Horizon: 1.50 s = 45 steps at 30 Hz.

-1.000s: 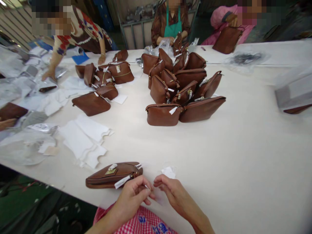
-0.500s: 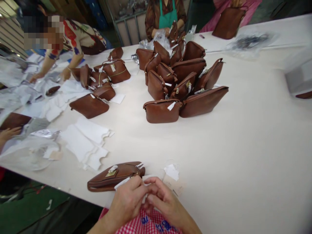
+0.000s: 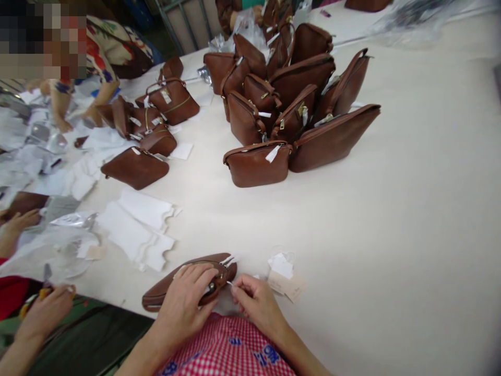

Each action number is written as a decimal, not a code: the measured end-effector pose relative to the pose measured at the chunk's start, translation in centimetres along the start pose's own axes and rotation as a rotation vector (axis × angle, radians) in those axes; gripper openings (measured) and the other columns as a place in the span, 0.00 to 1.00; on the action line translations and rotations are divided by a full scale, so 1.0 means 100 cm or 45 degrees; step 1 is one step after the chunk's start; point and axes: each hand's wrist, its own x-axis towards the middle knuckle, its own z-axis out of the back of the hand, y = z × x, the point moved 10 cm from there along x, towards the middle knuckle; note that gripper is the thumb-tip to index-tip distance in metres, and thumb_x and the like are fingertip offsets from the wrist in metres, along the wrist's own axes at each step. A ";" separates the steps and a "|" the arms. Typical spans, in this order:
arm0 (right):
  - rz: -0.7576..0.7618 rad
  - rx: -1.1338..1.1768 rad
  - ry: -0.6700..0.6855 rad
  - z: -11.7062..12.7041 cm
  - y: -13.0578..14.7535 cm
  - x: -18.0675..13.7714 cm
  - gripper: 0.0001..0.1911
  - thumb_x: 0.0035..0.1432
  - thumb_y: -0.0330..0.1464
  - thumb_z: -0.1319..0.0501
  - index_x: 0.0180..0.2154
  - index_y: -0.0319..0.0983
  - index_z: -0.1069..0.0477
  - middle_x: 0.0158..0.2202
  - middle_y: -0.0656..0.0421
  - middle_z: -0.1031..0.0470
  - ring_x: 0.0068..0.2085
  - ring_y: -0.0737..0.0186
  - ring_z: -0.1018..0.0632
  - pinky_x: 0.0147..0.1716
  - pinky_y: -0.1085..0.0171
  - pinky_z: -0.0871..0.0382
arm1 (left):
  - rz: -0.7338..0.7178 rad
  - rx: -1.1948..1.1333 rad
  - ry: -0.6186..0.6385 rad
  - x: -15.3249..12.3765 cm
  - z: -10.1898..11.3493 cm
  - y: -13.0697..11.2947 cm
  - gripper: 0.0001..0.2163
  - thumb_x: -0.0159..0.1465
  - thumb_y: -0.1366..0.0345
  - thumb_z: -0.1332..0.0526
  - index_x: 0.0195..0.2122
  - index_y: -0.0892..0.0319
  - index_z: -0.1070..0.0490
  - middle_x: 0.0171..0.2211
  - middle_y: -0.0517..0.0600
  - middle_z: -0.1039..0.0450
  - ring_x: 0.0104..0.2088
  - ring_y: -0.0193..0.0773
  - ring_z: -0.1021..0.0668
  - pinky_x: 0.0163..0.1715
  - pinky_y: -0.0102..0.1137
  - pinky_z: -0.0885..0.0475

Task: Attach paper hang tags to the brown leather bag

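A brown leather handbag (image 3: 164,284) lies on its side at the table's near edge, its zip and hardware facing up. My left hand (image 3: 191,295) is closed over the bag's near side, fingers on top and thumb below. Just right of it, my right hand (image 3: 250,295) pinches a thin white strip (image 3: 229,283) at the bag's right end. I cannot tell whether the strip is fastened to the bag. White and beige paper tags (image 3: 287,284) with thin string lie right of my right hand.
Several upright brown bags (image 3: 258,167) crowd the table's far middle, with more bags (image 3: 135,167) to the left. White paper sheets (image 3: 133,224) and clear plastic (image 3: 50,250) lie at left. A co-worker's hand (image 3: 50,308) holds yellow-handled scissors (image 3: 43,293); another person (image 3: 105,68) leans in at back left.
My hands have moved apart; the left now lies over the bag and the right pinches a strip. The scissors hand has appeared at lower left. My view has tilted down.
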 end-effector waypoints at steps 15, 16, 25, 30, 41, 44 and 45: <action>0.189 -0.328 0.044 -0.002 0.031 0.020 0.09 0.56 0.28 0.44 0.24 0.40 0.30 0.22 0.64 0.30 0.26 0.66 0.31 0.27 0.66 0.45 | 0.272 -0.423 0.224 0.012 0.000 0.022 0.14 0.72 0.61 0.52 0.49 0.54 0.28 0.51 0.52 0.27 0.52 0.42 0.25 0.55 0.36 0.30; 0.190 -0.349 0.055 -0.003 0.031 0.021 0.09 0.55 0.27 0.44 0.24 0.40 0.30 0.22 0.64 0.29 0.26 0.66 0.31 0.27 0.66 0.45 | 0.294 -0.460 0.253 0.015 -0.002 0.023 0.14 0.72 0.61 0.53 0.47 0.55 0.28 0.49 0.52 0.26 0.51 0.42 0.25 0.55 0.36 0.30; 0.217 -0.513 0.141 -0.007 0.036 0.025 0.07 0.58 0.26 0.42 0.30 0.41 0.29 0.27 0.63 0.23 0.30 0.64 0.26 0.31 0.66 0.42 | 0.262 -0.525 0.492 0.045 -0.009 0.019 0.15 0.68 0.68 0.50 0.40 0.56 0.23 0.43 0.52 0.25 0.46 0.41 0.25 0.50 0.34 0.32; 0.187 -0.537 0.237 -0.014 0.037 0.026 0.09 0.54 0.21 0.41 0.35 0.41 0.32 0.30 0.62 0.22 0.32 0.62 0.24 0.32 0.66 0.40 | 0.155 -0.504 0.632 0.054 -0.011 0.010 0.13 0.65 0.70 0.47 0.38 0.55 0.21 0.40 0.50 0.25 0.44 0.40 0.25 0.48 0.32 0.33; 0.158 -0.565 0.298 -0.024 0.037 0.027 0.10 0.54 0.21 0.40 0.36 0.41 0.35 0.27 0.62 0.22 0.30 0.62 0.24 0.30 0.67 0.41 | 0.084 -0.832 0.737 0.062 -0.027 0.021 0.11 0.67 0.66 0.44 0.31 0.57 0.23 0.34 0.48 0.25 0.37 0.36 0.25 0.41 0.29 0.33; 0.162 -0.570 0.322 -0.026 0.038 0.026 0.10 0.55 0.23 0.39 0.38 0.42 0.33 0.28 0.63 0.21 0.30 0.61 0.23 0.30 0.66 0.41 | 0.038 -0.779 0.721 0.061 -0.030 0.022 0.11 0.68 0.66 0.44 0.28 0.58 0.27 0.31 0.46 0.27 0.36 0.36 0.27 0.40 0.29 0.34; 0.180 -0.541 0.329 -0.024 0.040 0.025 0.11 0.56 0.24 0.39 0.40 0.42 0.32 0.30 0.62 0.20 0.32 0.61 0.23 0.30 0.66 0.40 | 0.027 -0.738 0.715 0.060 -0.031 0.022 0.11 0.68 0.66 0.45 0.28 0.58 0.29 0.31 0.46 0.28 0.36 0.36 0.27 0.40 0.28 0.34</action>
